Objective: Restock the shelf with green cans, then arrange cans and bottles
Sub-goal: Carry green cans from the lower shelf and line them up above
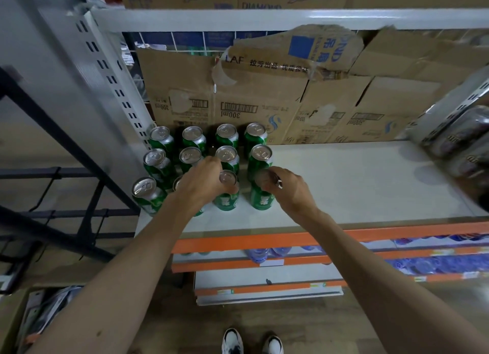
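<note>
Green cans (228,156) upright, tabs up — hands (201,179) (287,185) each gripping front-row can.

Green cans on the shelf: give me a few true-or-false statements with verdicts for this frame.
1. The green cans stand upright at the left end of the white shelf. True.
2. The left hand grips a front-row can from above. True.
3. The right hand hangs away from the cans. False: it holds the top of the rightmost front can.
4. Bottles stand behind the cans. False: cardboard boxes do.
</note>
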